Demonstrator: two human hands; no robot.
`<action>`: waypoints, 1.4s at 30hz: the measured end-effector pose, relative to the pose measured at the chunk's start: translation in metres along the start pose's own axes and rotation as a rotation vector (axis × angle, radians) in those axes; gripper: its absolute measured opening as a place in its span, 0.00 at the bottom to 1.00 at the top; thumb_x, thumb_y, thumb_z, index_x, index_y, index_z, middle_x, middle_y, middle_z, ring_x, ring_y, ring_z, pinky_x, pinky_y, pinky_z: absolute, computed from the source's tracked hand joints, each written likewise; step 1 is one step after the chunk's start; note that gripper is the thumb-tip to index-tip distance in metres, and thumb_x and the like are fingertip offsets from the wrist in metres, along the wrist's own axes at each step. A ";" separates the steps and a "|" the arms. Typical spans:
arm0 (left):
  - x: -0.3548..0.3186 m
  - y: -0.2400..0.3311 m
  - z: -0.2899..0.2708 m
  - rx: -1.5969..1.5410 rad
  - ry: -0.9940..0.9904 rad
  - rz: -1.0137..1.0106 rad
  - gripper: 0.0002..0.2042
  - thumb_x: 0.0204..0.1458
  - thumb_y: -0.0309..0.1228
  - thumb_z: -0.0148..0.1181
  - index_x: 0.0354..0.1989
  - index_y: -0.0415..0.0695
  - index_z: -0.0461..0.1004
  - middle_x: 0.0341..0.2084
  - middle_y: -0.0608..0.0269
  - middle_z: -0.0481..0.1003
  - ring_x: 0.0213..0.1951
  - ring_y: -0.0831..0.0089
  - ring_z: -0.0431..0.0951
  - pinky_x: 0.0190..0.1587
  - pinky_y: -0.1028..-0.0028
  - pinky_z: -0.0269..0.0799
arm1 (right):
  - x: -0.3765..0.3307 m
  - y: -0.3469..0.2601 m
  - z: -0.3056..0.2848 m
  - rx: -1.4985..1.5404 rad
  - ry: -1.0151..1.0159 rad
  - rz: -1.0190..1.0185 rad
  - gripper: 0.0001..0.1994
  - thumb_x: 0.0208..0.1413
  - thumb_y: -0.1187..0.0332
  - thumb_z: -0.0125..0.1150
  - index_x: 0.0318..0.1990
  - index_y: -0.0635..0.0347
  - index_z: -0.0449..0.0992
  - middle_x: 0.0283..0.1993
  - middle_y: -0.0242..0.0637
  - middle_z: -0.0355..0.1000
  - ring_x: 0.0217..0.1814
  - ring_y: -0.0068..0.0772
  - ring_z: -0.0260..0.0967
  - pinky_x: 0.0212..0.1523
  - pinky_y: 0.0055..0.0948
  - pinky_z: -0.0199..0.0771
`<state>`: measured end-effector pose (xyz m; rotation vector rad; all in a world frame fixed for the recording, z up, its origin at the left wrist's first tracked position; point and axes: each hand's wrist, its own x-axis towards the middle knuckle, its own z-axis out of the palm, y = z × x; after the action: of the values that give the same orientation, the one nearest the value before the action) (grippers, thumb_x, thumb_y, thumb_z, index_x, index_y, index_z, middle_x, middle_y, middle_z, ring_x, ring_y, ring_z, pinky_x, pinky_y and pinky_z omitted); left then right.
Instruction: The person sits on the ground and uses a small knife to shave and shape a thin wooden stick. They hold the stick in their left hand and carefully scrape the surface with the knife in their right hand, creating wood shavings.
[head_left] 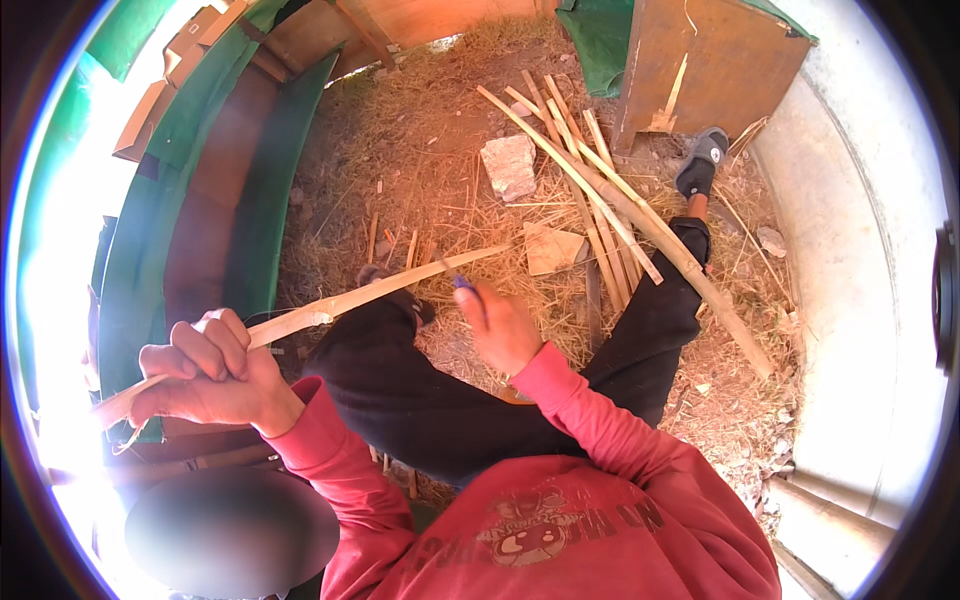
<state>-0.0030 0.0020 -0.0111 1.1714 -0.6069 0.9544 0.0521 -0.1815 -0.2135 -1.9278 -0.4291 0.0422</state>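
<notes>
Left hand clamped on a pale strip, right hand closed round a small tool

The left hand (215,375) wraps tightly round the pale strip (370,292), fingers curled over the top and thumb beneath, close to its near end. The strip slants from the lower left up toward the middle of the view, passing above the person's left leg, its far end thin and pointed toward the flat stones. The right hand (505,330) is closed round a small tool (461,283) with a blue-purple handle, just beside the strip's far part; whether the tool's tip touches the wood I cannot tell. Red sleeves reach both wrists, and dark trousers (410,390) cover the spread legs.

Beyond the hands, a heap of long poles and strips (690,260) lies crossed on the ground (400,150), partly beside the right leg. The ground is brown earth strewn with straw and shavings. Two flat stones (510,167) lie left of the heap, and a grey shoe (705,150) rests near a brown board (700,80) at the upper right. Green-covered panels (270,180) line the left side; a pale wall (840,180) curves along the right.
</notes>
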 end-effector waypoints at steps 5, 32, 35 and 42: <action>-0.017 0.000 0.032 0.302 0.319 0.090 0.28 0.54 0.62 0.43 0.17 0.48 0.57 0.08 0.72 0.47 0.08 0.83 0.42 0.14 0.80 0.36 | -0.010 -0.031 0.029 0.137 0.049 -0.160 0.15 0.64 0.59 0.45 0.34 0.64 0.65 0.15 0.52 0.64 0.20 0.59 0.66 0.22 0.51 0.63; -0.045 0.016 0.022 0.191 0.153 0.129 0.28 0.59 0.60 0.35 0.21 0.46 0.58 0.10 0.71 0.46 0.09 0.83 0.42 0.14 0.79 0.36 | -0.019 -0.022 0.052 0.002 0.027 -0.110 0.15 0.64 0.60 0.45 0.32 0.64 0.68 0.14 0.51 0.66 0.16 0.56 0.66 0.18 0.47 0.65; -0.045 0.016 0.019 0.166 0.130 0.107 0.28 0.59 0.60 0.34 0.21 0.46 0.58 0.10 0.71 0.47 0.09 0.83 0.43 0.13 0.79 0.37 | -0.009 0.046 0.064 -0.096 0.109 0.018 0.18 0.65 0.57 0.40 0.35 0.64 0.70 0.20 0.53 0.69 0.24 0.56 0.70 0.27 0.50 0.69; -0.039 0.027 0.014 0.094 -0.006 0.105 0.28 0.59 0.60 0.34 0.23 0.46 0.58 0.11 0.71 0.48 0.09 0.82 0.43 0.14 0.78 0.38 | -0.024 0.057 0.020 -0.209 0.003 -0.024 0.21 0.66 0.55 0.35 0.36 0.64 0.69 0.24 0.54 0.69 0.27 0.59 0.69 0.31 0.53 0.65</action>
<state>-0.0450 -0.0208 -0.0255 1.2362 -0.6391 1.0785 0.0413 -0.1896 -0.2772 -2.1268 -0.4702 -0.0216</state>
